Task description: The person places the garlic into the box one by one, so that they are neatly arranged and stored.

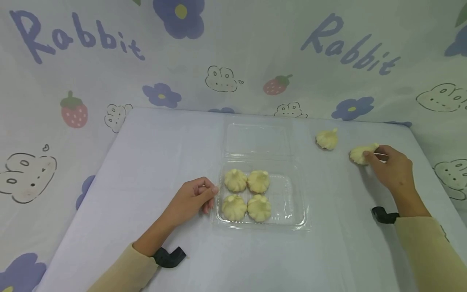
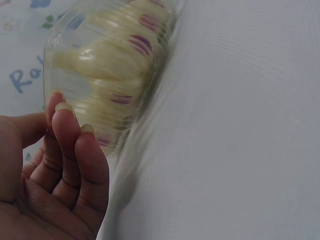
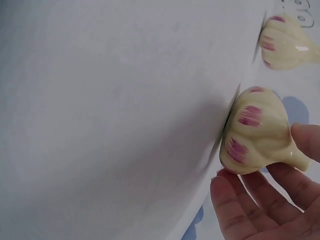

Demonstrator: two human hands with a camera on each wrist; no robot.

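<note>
A clear plastic clamshell box (image 1: 288,198) lies with its lid (image 1: 257,140) folded back behind it. Several pale yellow garlic bulbs (image 1: 258,181) fill the box's left and middle parts, seen through its side wall with purple streaks in the left wrist view. My left hand (image 1: 193,200) pinches the box's left rim between thumb and fingertips (image 2: 52,102). At the right, my right hand (image 1: 394,166) holds another garlic bulb (image 3: 260,130) between thumb and fingers, its base at the table surface. Just left of it stands a further garlic bulb (image 1: 326,139), untouched.
A white cloth (image 1: 157,154) covers the table. Behind and beside it hangs a printed sheet (image 1: 248,48) with flowers, strawberries and rabbit faces. Black wrist mounts (image 1: 169,257) sit on both of my wrists.
</note>
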